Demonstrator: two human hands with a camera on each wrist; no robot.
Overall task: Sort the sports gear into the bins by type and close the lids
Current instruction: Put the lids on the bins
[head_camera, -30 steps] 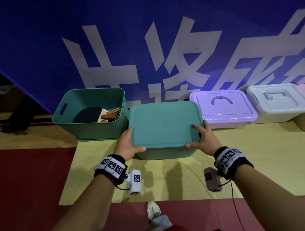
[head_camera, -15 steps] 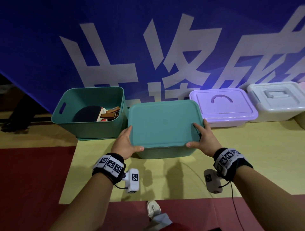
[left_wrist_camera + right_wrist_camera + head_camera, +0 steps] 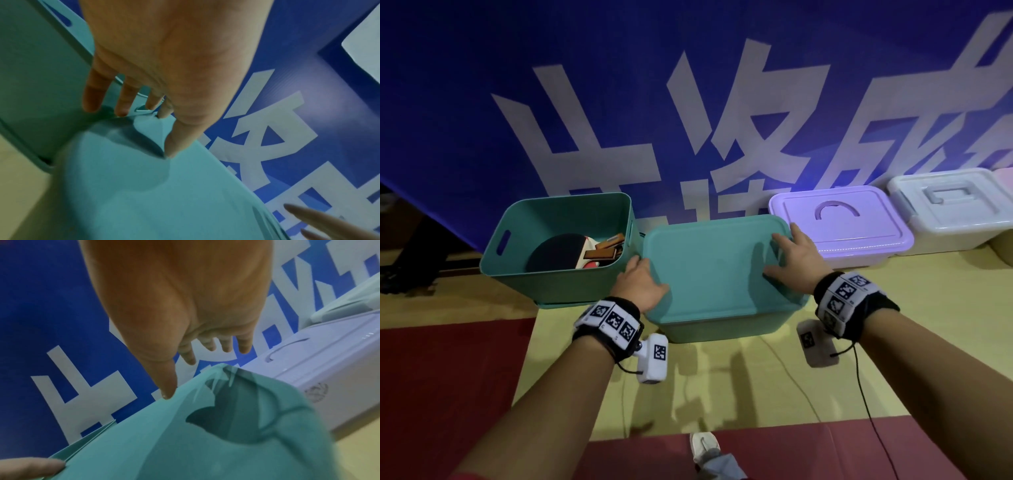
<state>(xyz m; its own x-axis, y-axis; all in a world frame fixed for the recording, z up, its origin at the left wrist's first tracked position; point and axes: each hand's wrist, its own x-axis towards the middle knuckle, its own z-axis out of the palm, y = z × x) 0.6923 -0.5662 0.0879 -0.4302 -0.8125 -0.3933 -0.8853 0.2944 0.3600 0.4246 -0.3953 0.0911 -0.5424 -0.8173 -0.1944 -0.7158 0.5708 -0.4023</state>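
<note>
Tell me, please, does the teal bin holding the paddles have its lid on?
No, the teal bin stands open, its paddles visible inside.

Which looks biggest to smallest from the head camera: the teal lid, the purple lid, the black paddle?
1. teal lid, though it is nearest the camera, which may flatter it.
2. purple lid.
3. black paddle, partly hidden inside the open teal bin.

- Behind your work area: a blue banner (image 3: 482,85) bearing large white characters.
- Beneath you: a yellow surface (image 3: 722,394), bordered by red floor (image 3: 448,394).
- Lighting: dim, with soft shadows on the yellow.
</note>
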